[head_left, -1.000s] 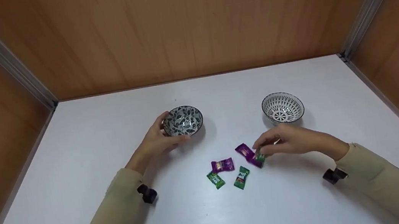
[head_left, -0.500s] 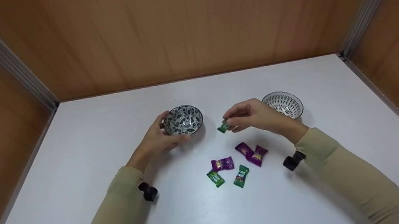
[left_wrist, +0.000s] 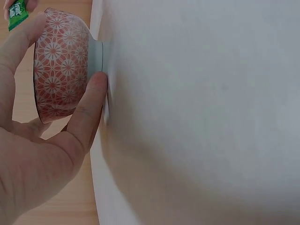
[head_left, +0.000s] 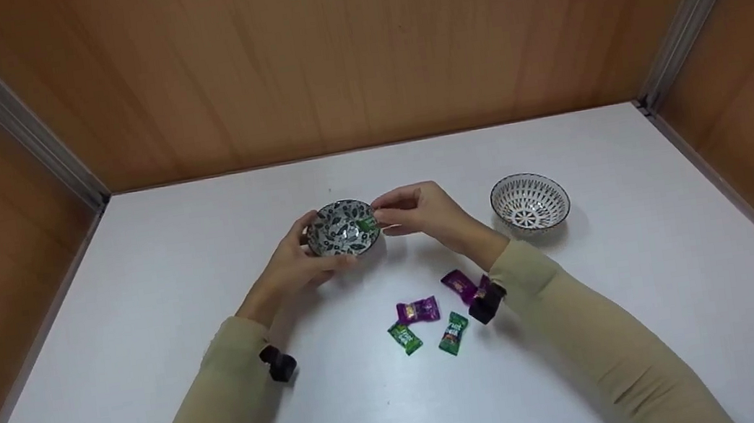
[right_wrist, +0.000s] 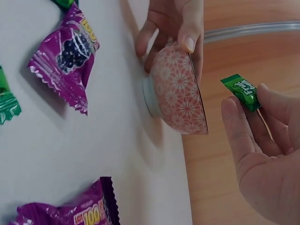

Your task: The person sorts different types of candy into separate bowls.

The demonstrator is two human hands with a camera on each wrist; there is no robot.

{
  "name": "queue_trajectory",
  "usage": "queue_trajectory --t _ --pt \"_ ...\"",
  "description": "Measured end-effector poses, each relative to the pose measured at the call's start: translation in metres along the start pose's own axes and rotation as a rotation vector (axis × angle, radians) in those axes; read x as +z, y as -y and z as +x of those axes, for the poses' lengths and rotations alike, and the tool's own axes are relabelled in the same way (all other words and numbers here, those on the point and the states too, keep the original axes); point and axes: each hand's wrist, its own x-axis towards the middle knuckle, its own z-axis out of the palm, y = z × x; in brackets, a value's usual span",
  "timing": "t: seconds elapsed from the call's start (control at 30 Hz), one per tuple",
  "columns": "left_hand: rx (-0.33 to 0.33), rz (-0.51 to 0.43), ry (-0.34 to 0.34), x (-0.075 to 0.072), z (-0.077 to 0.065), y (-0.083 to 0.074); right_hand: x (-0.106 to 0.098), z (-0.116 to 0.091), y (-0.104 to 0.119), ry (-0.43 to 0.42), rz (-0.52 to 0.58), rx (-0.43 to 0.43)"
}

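My left hand (head_left: pixel 293 262) grips a small bowl (head_left: pixel 333 235) by its left side, thumb and fingers spread round it. Dark leaf patterns cover its inside; its outer wall (left_wrist: pixel 61 65) is red with white flowers in the left wrist view. The bowl stands upright on the table. At its right rim, my right hand (head_left: pixel 431 208) pinches a green wrapped candy (head_left: pixel 367 224) between thumb and fingertips, over the bowl's opening. The right wrist view shows that candy (right_wrist: pixel 241 90) held above rim level, apart from the bowl.
A second bowl (head_left: pixel 529 202), white with dark dashes, stands to the right. Nearer lie purple candies (head_left: pixel 418 310) and green candies (head_left: pixel 453 333); the right wrist's black camera (head_left: pixel 487 303) partly covers one purple candy. Wooden panels (head_left: pixel 356 54) enclose the white table (head_left: pixel 346 419).
My right hand has lifted the green candy off the purple ones and carried it left to the leaf-patterned bowl. My left hand has stayed on the bowl.
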Motion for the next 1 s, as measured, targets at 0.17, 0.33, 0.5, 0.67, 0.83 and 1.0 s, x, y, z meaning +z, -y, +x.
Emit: queue_trajectory --t 0.17,0.33,0.5,0.67,0.83,1.0 --pt "-0.006 0.007 -0.005 -0.001 -0.001 0.000 0.007 0.009 -0.001 -0.028 -0.007 0.023" --pt "-0.014 -0.008 -0.004 0.000 -0.001 -0.001 0.012 0.013 -0.003 -0.061 -0.009 0.059" --pt "-0.008 -0.022 0.000 0.001 -0.001 -0.001 0.017 0.014 -0.006 -0.059 -0.002 0.082" --pt "-0.019 -0.019 0.004 0.000 -0.002 -0.001 0.019 0.012 -0.006 -0.014 0.041 0.091" --pt "-0.027 -0.010 0.000 0.000 0.000 -0.001 0.017 0.010 -0.006 0.020 0.077 0.082" --pt "-0.032 0.001 -0.009 0.002 -0.002 -0.002 0.016 0.009 -0.006 0.026 0.091 0.083"
